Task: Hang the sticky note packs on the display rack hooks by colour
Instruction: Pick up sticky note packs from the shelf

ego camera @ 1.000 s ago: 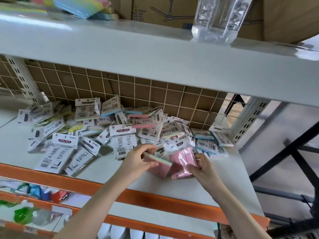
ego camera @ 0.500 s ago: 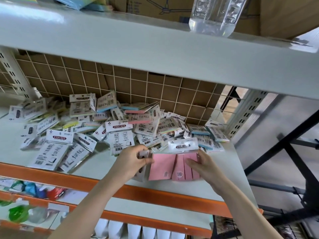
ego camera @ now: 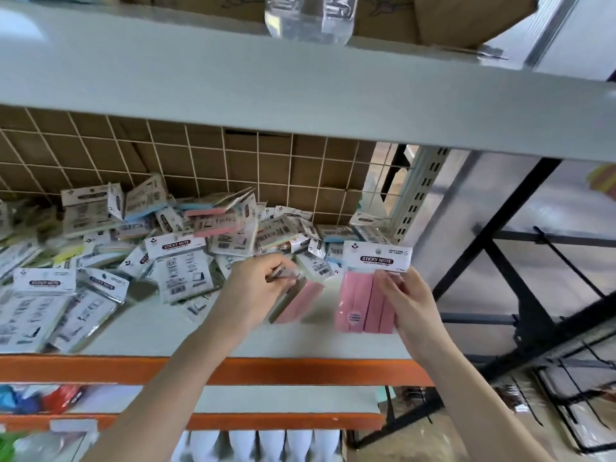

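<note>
My right hand (ego camera: 408, 300) pinches a pink sticky note pack (ego camera: 358, 301) with a white "STICKY NOTE" header card, held upright over the shelf's right end. My left hand (ego camera: 256, 288) grips the top of a second pink pack (ego camera: 300, 305), tilted, its header hidden under my fingers. Behind both hands lies a heap of sticky note packs (ego camera: 186, 241) in blue, pink, yellow and green, most lying back side up. A black wire display rack (ego camera: 566, 381) shows at the lower right.
The white shelf board (ego camera: 160, 335) has an orange front rail (ego camera: 100, 368). An upper shelf (ego camera: 300, 95) overhangs it, with a clear plastic bottle (ego camera: 310, 18) on top. A wire grid (ego camera: 200, 161) backs the heap. A perforated upright (ego camera: 420, 191) stands at the right.
My hands have moved apart, each taking one pink pack. The right hand lifted its pack upright and to the right. The view shifted right.
</note>
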Tool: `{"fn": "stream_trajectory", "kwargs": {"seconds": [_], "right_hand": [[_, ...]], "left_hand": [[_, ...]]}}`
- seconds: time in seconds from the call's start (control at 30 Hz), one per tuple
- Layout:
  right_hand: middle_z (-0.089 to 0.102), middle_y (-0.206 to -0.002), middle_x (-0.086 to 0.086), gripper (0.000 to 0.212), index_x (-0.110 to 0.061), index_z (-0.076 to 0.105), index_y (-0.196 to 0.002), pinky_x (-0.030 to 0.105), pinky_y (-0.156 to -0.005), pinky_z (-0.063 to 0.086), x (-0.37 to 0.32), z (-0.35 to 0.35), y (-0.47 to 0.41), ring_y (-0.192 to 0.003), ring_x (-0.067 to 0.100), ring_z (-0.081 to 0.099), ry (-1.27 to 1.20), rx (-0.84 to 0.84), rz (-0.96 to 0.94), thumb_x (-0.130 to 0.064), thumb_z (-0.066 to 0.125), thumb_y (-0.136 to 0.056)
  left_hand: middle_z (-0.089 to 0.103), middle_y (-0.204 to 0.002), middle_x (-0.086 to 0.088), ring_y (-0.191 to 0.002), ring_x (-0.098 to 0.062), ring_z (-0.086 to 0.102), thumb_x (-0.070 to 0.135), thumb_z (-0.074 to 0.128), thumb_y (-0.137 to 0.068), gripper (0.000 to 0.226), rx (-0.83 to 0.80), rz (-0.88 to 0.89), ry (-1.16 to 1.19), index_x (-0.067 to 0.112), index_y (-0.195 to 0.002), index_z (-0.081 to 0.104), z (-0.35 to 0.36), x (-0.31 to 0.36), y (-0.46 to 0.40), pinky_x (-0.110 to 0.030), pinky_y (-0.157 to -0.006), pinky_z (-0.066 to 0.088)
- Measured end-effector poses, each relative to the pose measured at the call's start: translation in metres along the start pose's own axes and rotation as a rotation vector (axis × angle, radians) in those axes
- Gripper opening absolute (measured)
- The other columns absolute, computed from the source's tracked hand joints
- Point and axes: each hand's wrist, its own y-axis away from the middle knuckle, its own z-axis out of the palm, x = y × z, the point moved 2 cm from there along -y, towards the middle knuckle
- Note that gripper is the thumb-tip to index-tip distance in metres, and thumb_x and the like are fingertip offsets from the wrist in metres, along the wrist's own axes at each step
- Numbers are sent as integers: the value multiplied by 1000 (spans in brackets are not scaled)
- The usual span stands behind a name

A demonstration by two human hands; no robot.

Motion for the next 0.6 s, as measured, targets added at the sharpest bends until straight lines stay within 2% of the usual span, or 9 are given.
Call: {"fn": "stream_trajectory", "kwargs": {"seconds": [0.1,0.17,0.27,0.3,0.37,0.4,0.5,0.53,0.6], "right_hand": [[71,-99,-8,13,-25,59,-103,13,-73,49,-13,-5,10,-88,4,64,225,-147,-71,-18,58,-92],[68,-95,-10,13,-22,58,-99,8,-68,45,-17,-9,15,-81,-5,63,281,-211,-73,-11,58,-93],[55,-99,-6,9,-14,57,-95,0,-67,40,-22,-20,23,-82,-11,55,446,-206,-156,-8,61,-90],[49,-108,-5,14,-10,58,-101,1,-75,39,-23,-24,25,-91,-5,53,516,-191,-212,-10,64,-88],[44,-120,-7,27,-8,62,-111,16,-93,44,-25,-35,28,-110,9,49,531,-182,-304,-12,69,-85],[48,-121,-8,27,-12,63,-113,24,-95,47,-28,-40,33,-112,13,51,484,-196,-286,-14,69,-86],[66,-95,-7,20,-36,56,-93,28,-78,54,-38,-58,47,-89,12,64,352,-229,-217,-18,64,-90],[66,-89,-8,22,-37,52,-89,27,-73,53,-40,-64,50,-84,11,64,336,-223,-222,-18,64,-90],[65,-90,-11,25,-36,47,-92,24,-71,53,-42,-76,56,-84,4,63,271,-191,-200,-18,65,-88]], "left_hand": [[65,-74,10,-59,2,59,16,66,-86,16,-68,-36,51,24,-101,68,9,23,-1,-8,-49,37],[72,-85,-1,-69,-5,65,15,65,-88,17,-125,-65,100,26,-100,69,15,40,-2,-14,-59,45],[73,-86,2,-77,-8,67,16,65,-88,15,-223,-101,133,28,-97,69,26,64,-3,-21,-72,52],[73,-83,1,-78,-13,69,16,66,-87,14,-254,-109,142,26,-97,70,31,72,-2,-28,-76,54],[73,-83,-1,-80,-19,70,17,68,-85,14,-286,-110,139,28,-94,69,42,88,0,-37,-80,55],[73,-82,-1,-77,-19,70,18,69,-84,15,-285,-105,142,29,-93,69,47,95,1,-37,-77,56],[72,-69,-1,-58,-10,62,24,71,-80,13,-227,-97,147,30,-92,70,57,117,8,-22,-54,45],[72,-69,-3,-58,-12,59,24,72,-79,12,-203,-93,149,31,-89,71,60,124,12,-22,-53,40],[73,-71,-1,-59,-14,61,14,69,-84,18,-166,-96,151,32,-82,72,67,138,21,-22,-51,42]]}}
